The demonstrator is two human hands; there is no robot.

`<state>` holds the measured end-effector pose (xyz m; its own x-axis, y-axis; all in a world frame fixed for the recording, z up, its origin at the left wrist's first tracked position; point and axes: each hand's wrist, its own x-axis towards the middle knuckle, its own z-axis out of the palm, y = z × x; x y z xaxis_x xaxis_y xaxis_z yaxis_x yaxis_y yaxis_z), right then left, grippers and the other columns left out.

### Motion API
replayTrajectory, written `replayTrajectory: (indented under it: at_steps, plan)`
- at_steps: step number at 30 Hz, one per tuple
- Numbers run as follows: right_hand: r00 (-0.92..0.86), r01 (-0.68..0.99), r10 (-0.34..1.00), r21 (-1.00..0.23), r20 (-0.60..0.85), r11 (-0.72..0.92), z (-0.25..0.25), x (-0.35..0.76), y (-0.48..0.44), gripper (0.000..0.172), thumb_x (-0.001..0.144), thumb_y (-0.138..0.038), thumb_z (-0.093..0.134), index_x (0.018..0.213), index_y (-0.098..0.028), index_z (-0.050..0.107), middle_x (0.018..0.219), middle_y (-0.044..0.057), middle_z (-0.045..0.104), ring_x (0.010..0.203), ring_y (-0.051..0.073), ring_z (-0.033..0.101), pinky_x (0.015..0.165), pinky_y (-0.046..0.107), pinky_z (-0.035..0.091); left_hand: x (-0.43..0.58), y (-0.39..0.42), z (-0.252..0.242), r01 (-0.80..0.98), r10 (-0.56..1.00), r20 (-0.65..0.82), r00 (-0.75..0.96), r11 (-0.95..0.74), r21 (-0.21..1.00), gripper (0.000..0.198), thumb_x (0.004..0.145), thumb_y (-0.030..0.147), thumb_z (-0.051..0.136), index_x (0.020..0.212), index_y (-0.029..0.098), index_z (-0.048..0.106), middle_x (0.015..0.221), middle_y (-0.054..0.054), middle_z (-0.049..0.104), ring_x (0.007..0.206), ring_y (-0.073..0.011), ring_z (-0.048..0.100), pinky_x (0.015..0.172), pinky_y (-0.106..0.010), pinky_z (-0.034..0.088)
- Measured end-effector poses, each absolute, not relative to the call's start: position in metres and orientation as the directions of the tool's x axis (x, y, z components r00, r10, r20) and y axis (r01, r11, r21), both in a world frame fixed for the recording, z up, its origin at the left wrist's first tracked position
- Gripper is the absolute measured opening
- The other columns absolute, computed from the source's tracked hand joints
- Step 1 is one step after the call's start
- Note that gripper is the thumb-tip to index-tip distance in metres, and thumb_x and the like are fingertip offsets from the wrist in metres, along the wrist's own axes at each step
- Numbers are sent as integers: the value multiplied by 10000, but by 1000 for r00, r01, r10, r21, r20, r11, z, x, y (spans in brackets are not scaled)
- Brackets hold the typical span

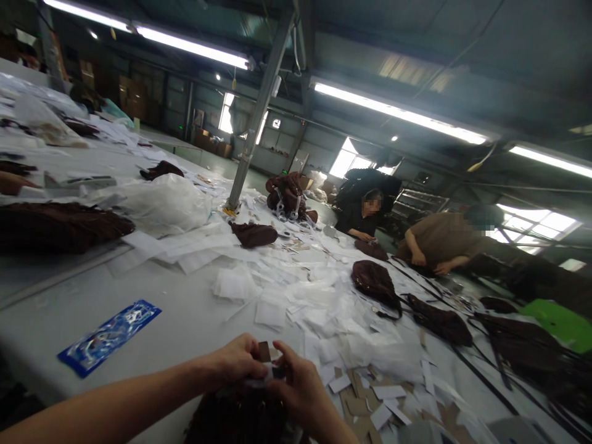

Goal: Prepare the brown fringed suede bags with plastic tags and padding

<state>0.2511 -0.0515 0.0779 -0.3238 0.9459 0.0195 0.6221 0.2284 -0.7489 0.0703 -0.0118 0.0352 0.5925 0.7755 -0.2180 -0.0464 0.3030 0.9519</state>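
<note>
A dark brown fringed bag [240, 416] lies at the bottom centre, partly hidden under my forearms and hands. Above its top edge, my left hand [240, 357] pinches a small brown and white piece [264, 351], thumb and fingers pressed together. My right hand [293, 373] is at the other side of the same piece, thumb and forefinger curved around its edge. A bit of white material shows between the two hands. Exactly how the piece meets the bag is hidden by my fingers.
Left of my hands lies a blue packet [110, 338]. White paper sheets [271, 311] and brown card scraps [358, 401] cover the middle and right. Brown bags [377, 283] with long straps lie at the right. Two people [367, 216] work across the table; a metal post [259, 117] rises behind.
</note>
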Motion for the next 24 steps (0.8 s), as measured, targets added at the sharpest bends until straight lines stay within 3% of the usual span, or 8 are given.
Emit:
replayTrajectory:
  at_steps: [5,10,15,21,24]
  plan:
    - [-349,611,931,-728,106,311,80,247,-54,514,676,-113,552,1166,-244,637,886,12,708,782,182,628,721,282,490,67,-14,41,-60,744,-174,645,276,959,111,608,220,640,650,117,639,522,20,568,437,-85,450,462,-213,329]
    - [-297,547,953,-808,55,217,86,245,-52,473,649,-133,585,1107,-211,675,670,-35,648,616,140,566,607,240,467,60,-16,53,-36,655,-108,748,202,979,264,747,308,625,963,159,657,690,24,587,533,-79,465,499,-187,362]
    - [-299,469,954,-868,17,162,87,244,-51,458,630,-114,581,1067,-196,692,650,-41,604,603,126,515,561,222,425,59,-13,49,133,599,-170,782,107,985,374,842,446,533,1110,194,600,731,16,580,481,-77,438,456,-186,343]
    - [-321,384,946,-919,-46,86,87,251,-46,388,668,-149,626,1053,-173,669,641,-58,549,596,105,488,560,210,383,63,-14,48,153,687,-63,724,-70,986,316,841,415,514,942,150,653,625,33,515,528,-97,441,488,-195,327]
    - [-364,452,926,-889,-103,79,94,252,-39,293,768,-247,586,1039,-169,665,611,-46,565,530,93,464,501,196,348,67,-15,50,155,708,-56,704,-76,985,257,819,361,525,812,133,645,563,49,464,493,-85,389,462,-198,277]
